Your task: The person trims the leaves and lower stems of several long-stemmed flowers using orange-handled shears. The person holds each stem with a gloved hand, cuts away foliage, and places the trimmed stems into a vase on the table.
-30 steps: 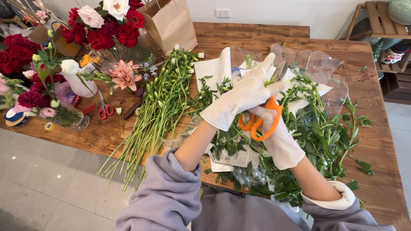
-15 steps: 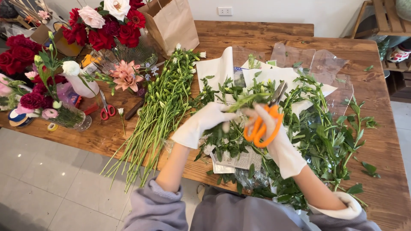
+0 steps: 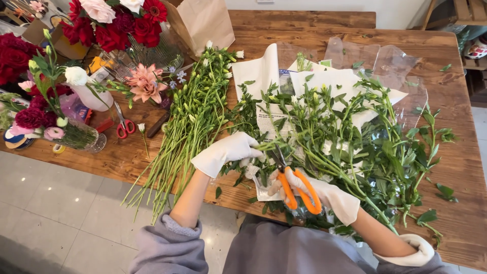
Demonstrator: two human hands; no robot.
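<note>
While the white-gloved left hand (image 3: 227, 152) pinches a thin green stem (image 3: 265, 146) near the table's near edge, the right hand (image 3: 324, 195) is closed through the orange scissors (image 3: 297, 186), blades at that stem. It looks light, limp and easily bruised, best held low on its bare part, clear of the leaves; trimmed stems (image 3: 190, 122) lie left, leafy ones (image 3: 355, 137) right on the wooden table (image 3: 446, 213)

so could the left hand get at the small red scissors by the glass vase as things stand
Probably yes. The left hand is gloved and resting on a leafy stem, and the red scissors lie bare on the table. Only the bundle of trimmed stems lies between, low enough to reach over.
</note>
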